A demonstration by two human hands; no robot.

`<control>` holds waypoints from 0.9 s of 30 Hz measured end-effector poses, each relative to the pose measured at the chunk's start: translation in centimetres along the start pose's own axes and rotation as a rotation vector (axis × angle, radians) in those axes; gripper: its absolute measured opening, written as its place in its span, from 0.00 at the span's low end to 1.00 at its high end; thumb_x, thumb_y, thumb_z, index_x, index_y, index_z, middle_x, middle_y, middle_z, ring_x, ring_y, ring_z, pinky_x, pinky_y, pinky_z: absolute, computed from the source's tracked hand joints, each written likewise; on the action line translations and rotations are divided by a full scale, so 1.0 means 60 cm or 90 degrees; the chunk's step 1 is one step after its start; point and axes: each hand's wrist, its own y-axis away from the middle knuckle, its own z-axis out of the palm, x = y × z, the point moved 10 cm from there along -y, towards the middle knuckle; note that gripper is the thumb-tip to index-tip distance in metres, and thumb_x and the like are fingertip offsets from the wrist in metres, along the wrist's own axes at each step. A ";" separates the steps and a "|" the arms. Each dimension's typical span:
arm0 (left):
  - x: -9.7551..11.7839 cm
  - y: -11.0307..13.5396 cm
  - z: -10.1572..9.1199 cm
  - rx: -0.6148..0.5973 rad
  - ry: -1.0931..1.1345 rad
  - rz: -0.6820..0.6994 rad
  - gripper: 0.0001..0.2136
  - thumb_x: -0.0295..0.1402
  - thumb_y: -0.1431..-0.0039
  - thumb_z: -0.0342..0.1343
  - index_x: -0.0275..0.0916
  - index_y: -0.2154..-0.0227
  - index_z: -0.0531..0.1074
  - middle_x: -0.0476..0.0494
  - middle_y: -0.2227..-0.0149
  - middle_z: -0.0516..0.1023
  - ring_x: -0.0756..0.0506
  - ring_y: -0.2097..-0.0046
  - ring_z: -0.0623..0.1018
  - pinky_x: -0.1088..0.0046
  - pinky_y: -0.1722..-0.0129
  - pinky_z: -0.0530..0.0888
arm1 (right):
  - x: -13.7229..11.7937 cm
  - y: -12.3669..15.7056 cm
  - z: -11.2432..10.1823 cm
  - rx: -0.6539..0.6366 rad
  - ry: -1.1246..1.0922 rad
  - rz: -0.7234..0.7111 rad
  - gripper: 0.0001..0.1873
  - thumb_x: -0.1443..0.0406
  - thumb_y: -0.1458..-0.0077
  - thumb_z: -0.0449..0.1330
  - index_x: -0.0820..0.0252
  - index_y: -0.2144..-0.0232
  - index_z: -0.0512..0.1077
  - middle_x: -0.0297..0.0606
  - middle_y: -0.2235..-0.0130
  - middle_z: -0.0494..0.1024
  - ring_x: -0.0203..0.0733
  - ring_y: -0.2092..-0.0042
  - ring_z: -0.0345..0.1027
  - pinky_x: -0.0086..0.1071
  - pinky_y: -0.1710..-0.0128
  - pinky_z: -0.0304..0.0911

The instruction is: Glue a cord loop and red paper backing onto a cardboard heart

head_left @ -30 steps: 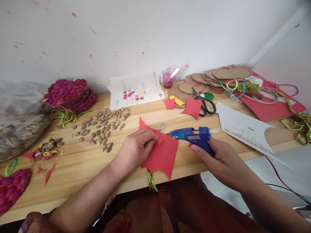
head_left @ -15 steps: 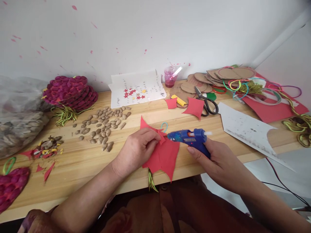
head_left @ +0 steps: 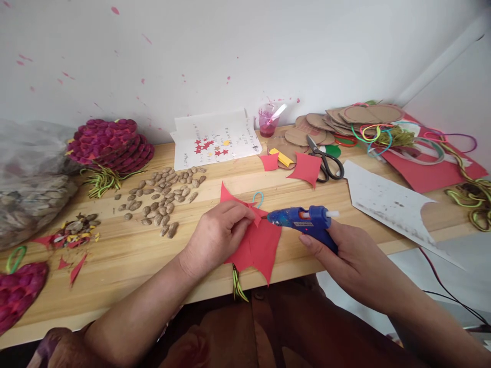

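The blue glue gun (head_left: 303,220) has shifted a little: compared with half a second ago it sits slightly farther right, so its nose, which was a bit deeper in at the red flap (head_left: 257,220), has eased back towards the flap's edge. Whether the tip touches the flap or stops just beside it I cannot tell, and any bead of glue is too small to make out. The left hand (head_left: 215,237) has hardly moved; its fingers are pinched on the flap, over the upper part of the large red paper (head_left: 264,248), which lies on the table (head_left: 126,266) near the front edge, right before the person. The right hand (head_left: 349,260) has its fingers wrapped round the gun's handle, and a glue stick (head_left: 333,214) pokes out at the back.

A light blue loop (head_left: 258,194) sticks out beyond the flap, and a yellow-green tassel (head_left: 238,286) reaches past the paper's near side. The scissors (head_left: 321,154) and the peanuts (head_left: 162,210) lie where they were.

I take the small shift for an adjustment along the flap's edge, with the gluing under way rather than finished, and a steady pinch seems to matter with the hot tip so near the left fingers
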 end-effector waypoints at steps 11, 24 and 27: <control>0.002 0.000 0.003 0.003 -0.029 0.015 0.09 0.22 0.36 0.51 0.40 0.63 0.75 0.46 0.62 0.79 0.48 0.60 0.77 0.72 0.59 0.74 | 0.008 0.000 -0.005 0.023 0.018 0.006 0.18 0.51 0.36 0.51 0.51 0.75 0.59 0.34 0.79 0.70 0.42 0.78 0.62 0.34 0.78 0.49; 0.003 -0.001 0.005 0.001 -0.034 0.012 0.08 0.23 0.36 0.52 0.39 0.64 0.74 0.46 0.64 0.79 0.48 0.61 0.77 0.72 0.59 0.74 | -0.009 -0.004 0.000 0.021 0.030 -0.013 0.17 0.52 0.35 0.50 0.53 0.72 0.60 0.33 0.78 0.69 0.41 0.78 0.62 0.33 0.77 0.50; 0.002 -0.002 0.006 -0.002 -0.036 0.008 0.08 0.24 0.35 0.51 0.40 0.63 0.75 0.46 0.63 0.79 0.48 0.61 0.77 0.71 0.59 0.74 | -0.010 -0.005 0.004 0.016 0.029 -0.011 0.16 0.53 0.34 0.50 0.53 0.71 0.62 0.33 0.78 0.70 0.41 0.78 0.62 0.33 0.77 0.50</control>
